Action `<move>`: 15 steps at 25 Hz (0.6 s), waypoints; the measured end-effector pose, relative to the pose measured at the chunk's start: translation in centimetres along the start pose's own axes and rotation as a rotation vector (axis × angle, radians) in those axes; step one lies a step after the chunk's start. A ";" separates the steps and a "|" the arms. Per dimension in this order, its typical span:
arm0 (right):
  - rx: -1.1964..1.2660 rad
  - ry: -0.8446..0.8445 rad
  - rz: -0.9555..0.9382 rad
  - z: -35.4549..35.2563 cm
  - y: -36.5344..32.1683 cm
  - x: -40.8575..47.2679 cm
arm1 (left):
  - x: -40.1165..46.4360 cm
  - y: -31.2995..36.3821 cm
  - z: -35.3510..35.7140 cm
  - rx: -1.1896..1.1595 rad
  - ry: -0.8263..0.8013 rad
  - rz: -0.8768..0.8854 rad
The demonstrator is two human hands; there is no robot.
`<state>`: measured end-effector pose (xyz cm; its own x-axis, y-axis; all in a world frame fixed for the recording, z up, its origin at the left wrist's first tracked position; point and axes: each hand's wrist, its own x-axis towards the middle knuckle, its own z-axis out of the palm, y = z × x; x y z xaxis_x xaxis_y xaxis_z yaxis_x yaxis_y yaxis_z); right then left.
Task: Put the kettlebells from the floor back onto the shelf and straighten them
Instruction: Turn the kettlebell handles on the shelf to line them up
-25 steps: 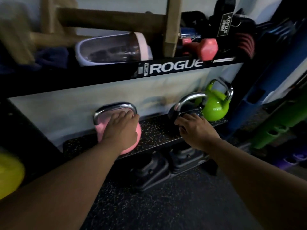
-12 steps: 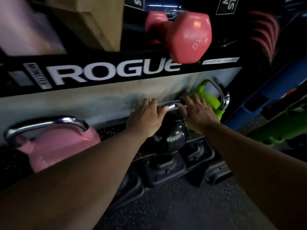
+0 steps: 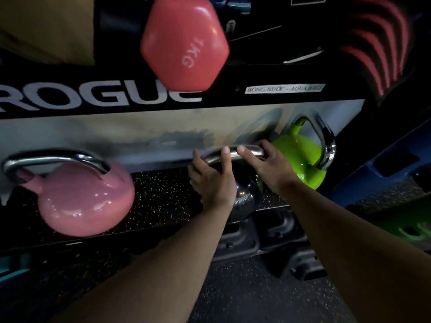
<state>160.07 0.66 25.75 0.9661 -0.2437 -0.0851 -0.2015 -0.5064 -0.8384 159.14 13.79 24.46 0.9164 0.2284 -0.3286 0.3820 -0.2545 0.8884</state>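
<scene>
Both hands on the black kettlebell at shelf front: left hand and right hand curled over its chrome handle. Likely dense, rigid, slick; handle is the hold. Pink kettlebell left, green kettlebell behind.

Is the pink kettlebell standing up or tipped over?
Standing up. The pink kettlebell sits on its base on the shelf, its handle on top. No hand touches it.
</scene>
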 end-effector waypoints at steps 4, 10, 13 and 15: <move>0.061 0.076 0.015 2.1 -0.2 -0.9 | 3.8 1.5 -0.4 -0.083 0.072 -0.067; 0.323 -0.026 0.060 2.4 -0.2 -2.1 | 3.3 0.7 -0.8 -0.053 0.008 0.071; 0.416 0.009 0.061 4.0 -1.2 -3.5 | 5.3 1.1 -2.4 -0.062 -0.118 0.160; 0.432 -0.035 0.060 4.5 -1.1 -4.2 | 6.2 1.1 -2.9 -0.033 -0.212 0.183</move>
<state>156.93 5.96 24.58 0.9612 -0.2298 -0.1525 -0.1788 -0.0983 -0.9790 164.86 17.62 24.31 0.9757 -0.0212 -0.2180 0.2066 -0.2419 0.9480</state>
